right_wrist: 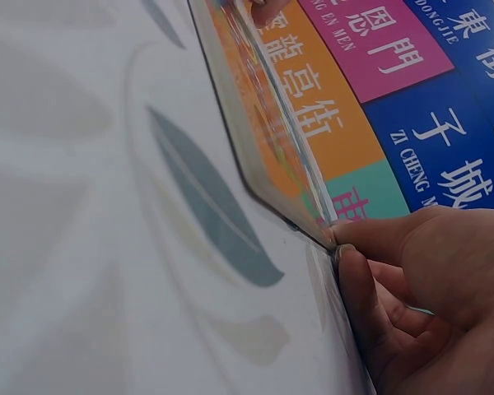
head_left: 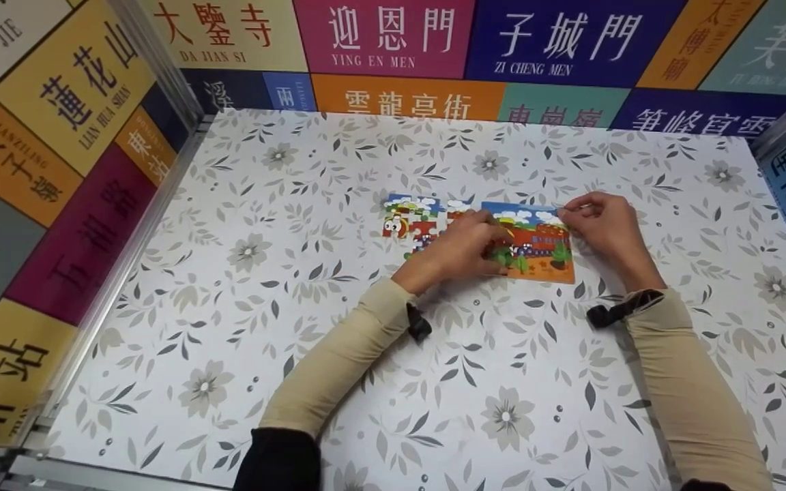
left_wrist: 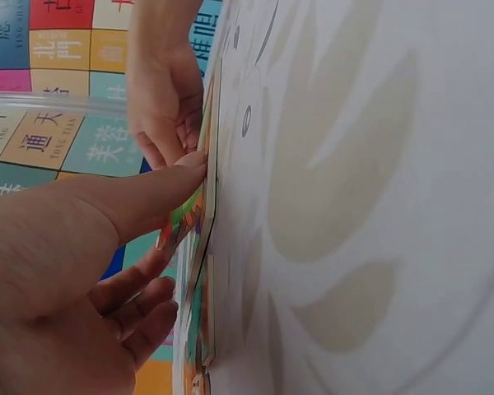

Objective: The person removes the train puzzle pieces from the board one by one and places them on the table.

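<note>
A thin picture puzzle (head_left: 536, 266) with a red train, a cactus and blue sky lies on the patterned table. My right hand (head_left: 604, 221) pinches its far right corner between thumb and forefinger; the right wrist view shows these fingertips (right_wrist: 346, 247) at the corner. Across the left part of the picture reaches my left hand (head_left: 464, 245), thumb at the near edge and fingers spread over the surface. In the left wrist view its thumb (left_wrist: 185, 174) lies along the board's edge. To the left are joined puzzle pieces (head_left: 400, 228) with a cartoon face, partly hidden by the left hand.
The table (head_left: 379, 341) has a white covering printed with grey flowers and leaves. Coloured panels (head_left: 386, 34) with large characters stand behind it and along the left side. A metal frame (head_left: 127, 266) runs by the left edge.
</note>
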### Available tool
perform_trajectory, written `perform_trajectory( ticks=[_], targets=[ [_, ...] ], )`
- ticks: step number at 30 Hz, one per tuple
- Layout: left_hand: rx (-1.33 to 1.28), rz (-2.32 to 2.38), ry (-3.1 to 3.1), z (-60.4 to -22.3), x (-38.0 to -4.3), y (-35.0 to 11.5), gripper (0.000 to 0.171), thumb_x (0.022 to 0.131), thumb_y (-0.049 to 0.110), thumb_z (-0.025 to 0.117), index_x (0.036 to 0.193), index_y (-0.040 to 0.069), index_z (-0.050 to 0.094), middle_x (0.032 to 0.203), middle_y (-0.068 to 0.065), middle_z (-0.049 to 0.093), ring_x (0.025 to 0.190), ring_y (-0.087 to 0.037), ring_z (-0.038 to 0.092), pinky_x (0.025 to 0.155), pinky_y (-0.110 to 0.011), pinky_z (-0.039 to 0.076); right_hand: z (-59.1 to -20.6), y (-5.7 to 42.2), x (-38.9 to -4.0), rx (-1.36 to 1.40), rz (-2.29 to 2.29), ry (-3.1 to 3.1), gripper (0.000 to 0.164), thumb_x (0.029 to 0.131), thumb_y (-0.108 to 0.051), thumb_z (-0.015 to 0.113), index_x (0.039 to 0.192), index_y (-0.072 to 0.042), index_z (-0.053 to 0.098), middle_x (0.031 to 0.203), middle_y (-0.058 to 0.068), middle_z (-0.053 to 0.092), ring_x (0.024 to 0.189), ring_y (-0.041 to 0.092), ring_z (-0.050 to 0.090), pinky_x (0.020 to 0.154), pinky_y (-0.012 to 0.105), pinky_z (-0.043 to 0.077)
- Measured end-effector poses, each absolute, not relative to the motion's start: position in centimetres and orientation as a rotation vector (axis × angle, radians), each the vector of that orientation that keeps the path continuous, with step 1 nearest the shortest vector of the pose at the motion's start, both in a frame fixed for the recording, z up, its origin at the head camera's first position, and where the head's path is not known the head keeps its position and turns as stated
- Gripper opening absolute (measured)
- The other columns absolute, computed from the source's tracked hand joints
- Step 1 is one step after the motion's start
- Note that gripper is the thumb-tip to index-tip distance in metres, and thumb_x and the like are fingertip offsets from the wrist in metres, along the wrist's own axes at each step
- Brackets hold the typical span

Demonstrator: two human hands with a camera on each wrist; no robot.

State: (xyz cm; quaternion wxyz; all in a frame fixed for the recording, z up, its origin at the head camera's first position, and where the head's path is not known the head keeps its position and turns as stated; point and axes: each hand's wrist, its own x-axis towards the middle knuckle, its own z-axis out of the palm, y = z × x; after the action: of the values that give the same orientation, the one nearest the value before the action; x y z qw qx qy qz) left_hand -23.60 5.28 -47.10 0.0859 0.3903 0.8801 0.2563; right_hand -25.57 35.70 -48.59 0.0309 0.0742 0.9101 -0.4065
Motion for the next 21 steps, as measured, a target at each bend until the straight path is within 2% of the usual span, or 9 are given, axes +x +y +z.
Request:
perform_trajectory(
  ticks=[3, 6, 11, 14, 21],
  targets=[
    [1.204, 0.746, 2.621, -47.03, -23.6, 5.2, 0.05, 0.095, 0.036, 0.086, 0.14, 0.018, 0.074, 0.117, -0.002, 0.072, 0.109, -0.018, 0.056, 0.103, -0.037, 0.043, -48.45, 35.63, -25.49, 0.243, -1.255, 2.795, 0.045, 0.098, -0.047, 0.08, 0.125, -0.012, 0.073, 0.09, -0.01, 0.073, 0.079, 0.011, 0.068, 0.067, 0.024, 0.053],
    [1.203, 0.752, 2.609, -47.0, -23.63, 5.2, 0.052, 0.094, 0.033, 0.087, 0.142, 0.019, 0.073, 0.116, 0.0, 0.075, 0.106, -0.017, 0.057, 0.103, -0.036, 0.044, -48.34, 35.55, -25.4, 0.25, -1.257, 2.788, 0.044, 0.098, -0.047, 0.079, 0.124, -0.013, 0.073, 0.091, -0.01, 0.074, 0.08, 0.011, 0.068, 0.068, 0.024, 0.053],
    [1.167, 0.82, 2.596, -47.11, -23.88, 5.14, 0.056, 0.089, 0.03, 0.091, 0.14, 0.016, 0.073, 0.117, 0.0, 0.074, 0.105, -0.015, 0.061, 0.093, -0.031, 0.05, -48.31, 35.56, -25.35, 0.251, -1.252, 2.784, 0.043, 0.099, -0.048, 0.079, 0.125, -0.014, 0.074, 0.092, -0.009, 0.074, 0.082, 0.011, 0.069, 0.07, 0.024, 0.053],
    [1.142, 0.82, 2.606, -47.09, -23.96, 5.01, 0.059, 0.087, 0.033, 0.093, 0.14, 0.016, 0.072, 0.114, 0.0, 0.071, 0.104, -0.015, 0.06, 0.091, -0.03, 0.051, -48.34, 35.62, -25.31, 0.254, -1.249, 2.785, 0.044, 0.099, -0.048, 0.079, 0.125, -0.014, 0.074, 0.092, -0.009, 0.074, 0.083, 0.011, 0.069, 0.071, 0.024, 0.053],
    [1.163, 0.811, 2.654, -47.15, -23.96, 4.56, 0.061, 0.086, 0.039, 0.094, 0.138, 0.017, 0.072, 0.112, -0.001, 0.07, 0.104, -0.016, 0.06, 0.094, -0.032, 0.049, -48.58, 35.64, -25.35, 0.221, -1.243, 2.827, 0.043, 0.099, -0.048, 0.078, 0.122, -0.013, 0.075, 0.087, -0.009, 0.073, 0.077, 0.011, 0.066, 0.069, 0.024, 0.051]
  ],
)
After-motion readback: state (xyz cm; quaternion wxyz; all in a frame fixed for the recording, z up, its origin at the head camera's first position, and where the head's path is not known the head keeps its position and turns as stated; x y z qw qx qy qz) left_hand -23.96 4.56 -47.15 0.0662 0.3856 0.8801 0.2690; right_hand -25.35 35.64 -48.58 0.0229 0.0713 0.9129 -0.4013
